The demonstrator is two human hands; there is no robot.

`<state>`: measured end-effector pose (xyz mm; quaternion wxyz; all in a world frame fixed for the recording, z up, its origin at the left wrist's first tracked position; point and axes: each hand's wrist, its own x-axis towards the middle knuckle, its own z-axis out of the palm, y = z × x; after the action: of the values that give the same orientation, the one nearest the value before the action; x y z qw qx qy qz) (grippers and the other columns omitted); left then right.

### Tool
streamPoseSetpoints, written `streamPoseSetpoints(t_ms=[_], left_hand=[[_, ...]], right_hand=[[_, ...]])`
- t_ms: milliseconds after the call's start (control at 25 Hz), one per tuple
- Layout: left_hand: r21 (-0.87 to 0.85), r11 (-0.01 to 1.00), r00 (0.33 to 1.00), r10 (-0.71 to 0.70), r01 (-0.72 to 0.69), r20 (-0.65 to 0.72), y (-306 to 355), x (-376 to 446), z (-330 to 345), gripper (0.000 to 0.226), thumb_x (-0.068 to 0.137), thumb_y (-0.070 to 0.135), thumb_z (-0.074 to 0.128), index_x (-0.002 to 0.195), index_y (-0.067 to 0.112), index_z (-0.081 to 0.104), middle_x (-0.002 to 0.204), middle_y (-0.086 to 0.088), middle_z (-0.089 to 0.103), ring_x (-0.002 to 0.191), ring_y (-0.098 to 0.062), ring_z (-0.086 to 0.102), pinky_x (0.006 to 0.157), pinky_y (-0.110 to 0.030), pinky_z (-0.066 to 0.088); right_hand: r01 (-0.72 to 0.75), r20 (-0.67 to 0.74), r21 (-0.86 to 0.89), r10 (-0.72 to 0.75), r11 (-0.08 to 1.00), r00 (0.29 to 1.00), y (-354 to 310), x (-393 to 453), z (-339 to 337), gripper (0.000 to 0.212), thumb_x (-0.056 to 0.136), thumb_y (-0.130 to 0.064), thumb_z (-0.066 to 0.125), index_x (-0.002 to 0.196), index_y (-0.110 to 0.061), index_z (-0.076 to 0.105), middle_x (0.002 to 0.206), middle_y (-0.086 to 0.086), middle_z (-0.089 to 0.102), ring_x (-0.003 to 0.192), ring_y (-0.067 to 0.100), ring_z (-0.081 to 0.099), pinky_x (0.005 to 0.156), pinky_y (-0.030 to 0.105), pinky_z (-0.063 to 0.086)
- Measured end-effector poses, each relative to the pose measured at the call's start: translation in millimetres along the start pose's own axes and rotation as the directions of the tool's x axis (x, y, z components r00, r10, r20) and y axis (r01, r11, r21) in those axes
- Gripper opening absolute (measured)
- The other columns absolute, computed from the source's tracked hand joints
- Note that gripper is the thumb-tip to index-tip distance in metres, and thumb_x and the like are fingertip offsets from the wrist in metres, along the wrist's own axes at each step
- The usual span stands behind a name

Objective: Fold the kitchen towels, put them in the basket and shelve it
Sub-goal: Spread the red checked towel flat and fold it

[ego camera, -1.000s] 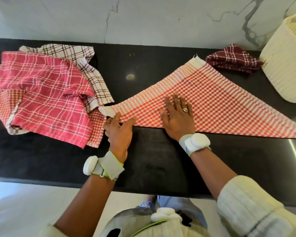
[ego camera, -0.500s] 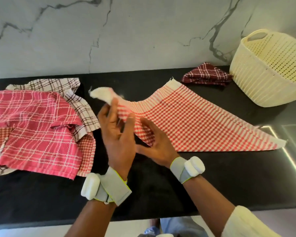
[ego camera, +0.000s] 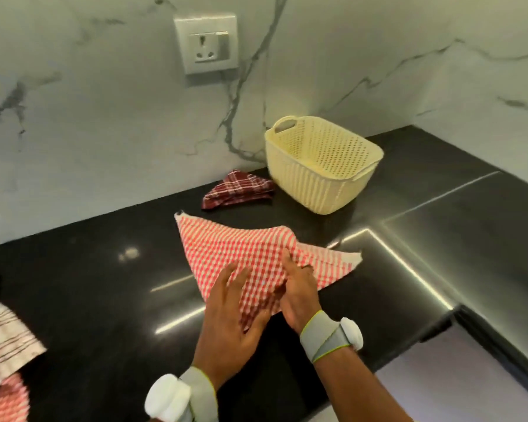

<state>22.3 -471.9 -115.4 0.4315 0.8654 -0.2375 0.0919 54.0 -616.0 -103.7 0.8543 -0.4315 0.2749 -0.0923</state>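
Lying at the centre of the frame on the glossy black stone countertop (ego camera: 89, 284), the red-and-white checked cloth kitchen towel (ego camera: 244, 254) forms a folded triangle. The left hand (ego camera: 229, 318) rests on its lower corner, fingers straight and spread, palm down. The right hand (ego camera: 299, 290) pinches a raised fold of the same towel between thumb and curled fingers. Above it, a folded dark red plaid towel (ego camera: 238, 190) sits just beside the cream perforated plastic basket (ego camera: 320, 166), upright at upper right. More checked towels (ego camera: 3, 360) lie at the lower left edge.
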Motion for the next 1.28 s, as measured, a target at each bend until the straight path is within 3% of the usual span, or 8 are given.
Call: streamPoseSetpoints(t_ms=[160, 280, 440, 640, 840, 1000, 1120, 1280], left_hand=[[0.252, 0.968, 0.988, -0.045, 0.006, 0.151, -33, -11, 20, 0.074, 0.077, 0.022, 0.053, 0.149, 0.02, 0.033, 0.157, 0.0, 0.023, 0.144, -0.022, 0.023, 0.112, -0.053, 0.032], [0.275, 0.961, 0.984, -0.023, -0.027, 0.175, -39, 0, 20, 0.076, 0.071, 0.008, 0.047, 0.146, 0.021, 0.038, 0.156, 0.0, 0.027, 0.143, -0.025, 0.027, 0.115, -0.047, 0.027], [0.206, 0.975, 0.986, -0.112, 0.085, 0.125, -41, -10, 23, 0.071, 0.079, 0.0, 0.043, 0.145, 0.025, 0.041, 0.157, 0.004, 0.027, 0.144, -0.019, 0.025, 0.116, -0.039, 0.024], [0.254, 0.965, 0.985, -0.099, 0.061, 0.138, -46, -11, 18, 0.067, 0.08, 0.005, 0.038, 0.143, 0.027, 0.044, 0.152, 0.005, 0.037, 0.142, -0.021, 0.03, 0.113, -0.044, 0.028], [0.287, 0.958, 0.987, -0.038, -0.009, 0.158, -52, -7, 14, 0.076, 0.074, -0.003, 0.041, 0.142, 0.03, 0.044, 0.147, 0.01, 0.036, 0.14, -0.012, 0.026, 0.118, -0.027, 0.016], [0.334, 0.942, 0.967, -0.075, -0.011, 0.245, -54, -4, 12, 0.068, 0.079, 0.007, 0.033, 0.14, 0.034, 0.047, 0.151, 0.008, 0.036, 0.144, -0.018, 0.024, 0.119, -0.039, 0.019], [0.385, 0.923, 0.945, -0.116, -0.011, 0.306, -49, -2, 1, 0.062, 0.084, 0.021, 0.025, 0.141, 0.038, 0.042, 0.152, 0.013, 0.03, 0.144, -0.014, 0.022, 0.118, -0.036, 0.014], [0.549, 0.835, 0.928, -0.225, 0.026, 0.298, -41, -8, -24, 0.052, 0.081, 0.039, 0.035, 0.127, 0.036, 0.06, 0.133, 0.01, 0.059, 0.123, -0.018, 0.056, 0.101, -0.043, 0.039]], right_hand=[[-0.021, -0.034, -0.042, 0.019, 0.999, 0.999, -16, 8, -27, 0.036, 0.095, -0.014, 0.056, 0.131, -0.007, 0.052, 0.13, 0.011, 0.06, 0.116, 0.026, 0.059, 0.107, 0.049, 0.041], [0.002, -0.079, -0.04, -0.005, 0.999, 0.997, -37, 14, -42, 0.043, 0.097, -0.034, 0.053, 0.135, -0.015, 0.044, 0.133, 0.004, 0.057, 0.12, 0.023, 0.055, 0.107, 0.044, 0.041], [-0.003, -0.083, 0.099, 0.011, 0.995, 0.997, -63, 15, -64, 0.05, 0.098, -0.044, 0.042, 0.14, -0.016, 0.041, 0.134, 0.004, 0.055, 0.122, 0.023, 0.053, 0.101, 0.039, 0.043], [0.073, -0.247, 0.14, -0.036, 0.987, 0.968, -50, 12, -84, 0.025, 0.1, -0.026, 0.047, 0.121, -0.017, 0.057, 0.119, 0.004, 0.064, 0.105, 0.019, 0.061, 0.093, 0.042, 0.048], [0.075, -0.379, 0.105, -0.03, 0.992, 0.925, -45, 13, -99, 0.039, 0.101, -0.011, 0.043, 0.139, -0.012, 0.047, 0.126, 0.01, 0.06, 0.112, 0.026, 0.059, 0.082, 0.037, 0.052], [0.087, -0.391, 0.036, -0.066, 0.996, 0.918, -44, 10, -104, 0.029, 0.099, -0.015, 0.049, 0.126, -0.014, 0.057, 0.112, 0.009, 0.066, 0.102, 0.025, 0.064, 0.073, 0.035, 0.055], [0.071, -0.413, -0.06, -0.089, 0.996, 0.907, -38, 13, -104, 0.028, 0.096, -0.014, 0.055, 0.124, -0.013, 0.059, 0.111, 0.007, 0.067, 0.102, 0.024, 0.064, 0.075, 0.034, 0.055], [-0.007, -0.4, -0.148, -0.054, 0.989, 0.915, -28, 38, -80, 0.017, 0.094, -0.012, 0.058, 0.109, -0.016, 0.065, 0.105, 0.005, 0.067, 0.1, 0.022, 0.064, 0.086, 0.04, 0.054]])
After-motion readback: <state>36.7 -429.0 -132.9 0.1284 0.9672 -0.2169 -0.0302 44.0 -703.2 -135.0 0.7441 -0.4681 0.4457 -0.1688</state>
